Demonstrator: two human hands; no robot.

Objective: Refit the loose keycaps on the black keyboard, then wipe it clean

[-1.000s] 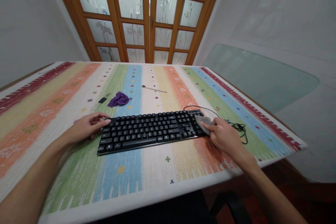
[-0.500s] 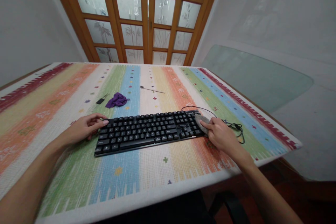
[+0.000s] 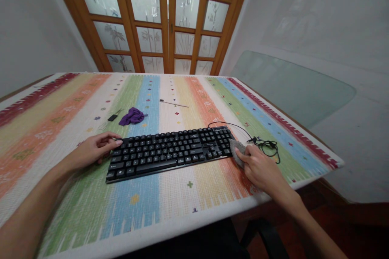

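Note:
A black keyboard (image 3: 170, 150) lies across the striped tablecloth (image 3: 188, 206). My left hand (image 3: 91, 150) rests at the keyboard's left end, fingers curled against its edge. At the right end, my right hand (image 3: 258, 166) is closed on a grey cloth (image 3: 238, 147) that sits on the table just off the keyboard's right edge. The keyboard's black cable (image 3: 264, 144) loops behind that hand.
A purple cloth (image 3: 131, 116), a small black object (image 3: 112, 117) and a thin stick (image 3: 174, 103) lie farther back. Wooden glazed doors (image 3: 170, 20) stand behind the table. A glass pane (image 3: 291, 85) leans against the right wall. The table's right edge is close to my right hand.
My right hand has slid the grey cloth rightward and toward me, off the keyboard's numeric pad onto the tablecloth. My left hand has kept its place at the keyboard's left end.

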